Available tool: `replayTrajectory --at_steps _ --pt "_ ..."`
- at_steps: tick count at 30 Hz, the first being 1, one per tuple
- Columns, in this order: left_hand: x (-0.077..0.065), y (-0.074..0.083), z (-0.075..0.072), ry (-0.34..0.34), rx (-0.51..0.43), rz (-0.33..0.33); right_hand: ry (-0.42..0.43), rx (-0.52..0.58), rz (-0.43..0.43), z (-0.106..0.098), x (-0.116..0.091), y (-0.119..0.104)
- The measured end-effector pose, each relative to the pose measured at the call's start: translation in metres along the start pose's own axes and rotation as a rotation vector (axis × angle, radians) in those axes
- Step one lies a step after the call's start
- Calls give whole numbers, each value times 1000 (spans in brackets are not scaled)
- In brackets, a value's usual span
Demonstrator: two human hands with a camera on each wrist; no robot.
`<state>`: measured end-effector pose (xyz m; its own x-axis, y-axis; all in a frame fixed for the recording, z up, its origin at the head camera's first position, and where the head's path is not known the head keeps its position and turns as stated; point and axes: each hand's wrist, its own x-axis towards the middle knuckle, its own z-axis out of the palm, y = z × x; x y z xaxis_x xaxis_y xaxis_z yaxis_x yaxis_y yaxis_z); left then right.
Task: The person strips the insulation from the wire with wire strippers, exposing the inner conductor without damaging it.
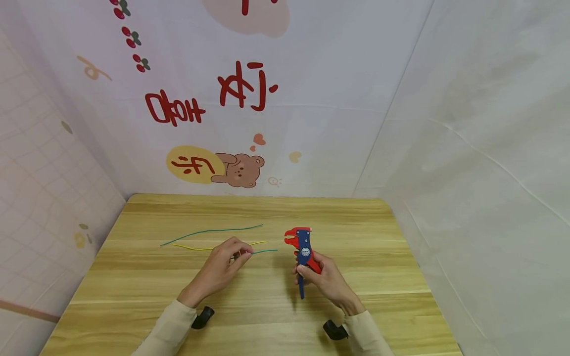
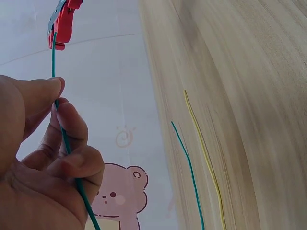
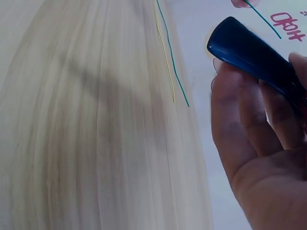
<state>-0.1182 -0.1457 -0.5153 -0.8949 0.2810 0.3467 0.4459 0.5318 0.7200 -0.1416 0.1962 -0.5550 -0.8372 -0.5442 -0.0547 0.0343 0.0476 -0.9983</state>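
Note:
My left hand (image 1: 222, 264) pinches a green wire (image 1: 268, 250) between thumb and fingertips. The wire's free end points right, toward the wire stripper, and in the left wrist view the rest of the wire (image 2: 91, 213) runs down across the palm. My right hand (image 1: 327, 281) grips the red and blue wire stripper (image 1: 305, 242) by its handles, its red jaws facing left and apart. Only the dark blue handle (image 3: 254, 52) shows in the right wrist view. Behind my left hand, a second green wire (image 1: 207, 231) and a yellow wire (image 1: 191, 248) lie on the table.
The wood-grain table (image 1: 378, 232) meets a white wall cloth (image 1: 329, 138) with printed characters and a bear at its back edge. White cloth (image 1: 481, 198) also hangs along the right side. Black wrist mounts (image 1: 335, 330) sit at both cuffs.

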Motion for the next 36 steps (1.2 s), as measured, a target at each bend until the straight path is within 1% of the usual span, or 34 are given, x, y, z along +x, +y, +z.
replayTrajectory --at_steps 4,9,15,19,24,29,33,36 --pt "0 0 -1 8 2 5 -39 83 17 2 1 0" --pt "0 1 -2 14 0 12 -68 162 41 5 1 -1" --pt "1 2 -2 33 19 41 -140 292 5 7 1 -4" --pt "2 3 -3 49 31 62 -167 356 -11 9 0 -7" --pt "3 6 -4 67 33 74 -177 392 15 11 0 -9" --pt "4 9 -5 83 32 96 -187 389 45 13 0 -9" --pt "5 10 -5 87 30 98 -222 401 28 14 1 -8" --pt "6 10 -5 91 29 97 -260 413 -4 14 2 -8"
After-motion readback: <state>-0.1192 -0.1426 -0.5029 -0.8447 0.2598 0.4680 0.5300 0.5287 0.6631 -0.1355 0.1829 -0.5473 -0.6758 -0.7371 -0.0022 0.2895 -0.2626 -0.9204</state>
